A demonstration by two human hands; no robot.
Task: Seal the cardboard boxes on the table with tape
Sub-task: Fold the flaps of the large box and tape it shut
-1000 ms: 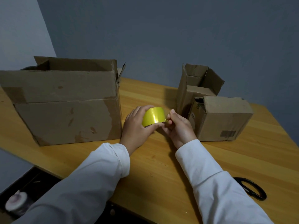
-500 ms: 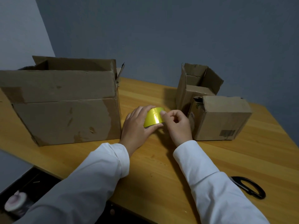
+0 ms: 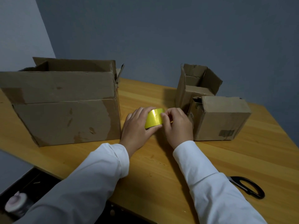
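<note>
Three cardboard boxes stand on a wooden table [image 3: 161, 183]. At the far side is a blue-grey wall [image 3: 161, 29].

Biggest is the large box [image 3: 64, 117], on the left. Its top flaps stand up, so it is open. It has scuffs and torn spots on the near side.

Next comes the closed box [image 3: 221, 118], on the right. Its top looks folded shut, with a small gap at the left corner. A dark label sits low on its near side.

Just behind it, touching or nearly touching, is the small open box [image 3: 194, 84], with its flaps up.

Two arms in white sleeves [image 3: 100, 180] reach in from the near edge.

Between the large box and the closed box, the left hand [image 3: 137, 131] holds a roll of yellow tape [image 3: 154, 119]. Its fingers curl over the far side of the roll and its thumb presses along the near bottom edge.

Touching the right side of the roll is the right hand [image 3: 177, 126]. Its fingertips are bunched together and seem to pick or pinch at the tape's edge, but that spot is too small to tell for sure.

Black scissors [image 3: 247, 186] lie on the near right of the table, partly under the right sleeve.

Down on the near left, below the table, is a small round jar [image 3: 15, 202], blurry and dim.
</note>
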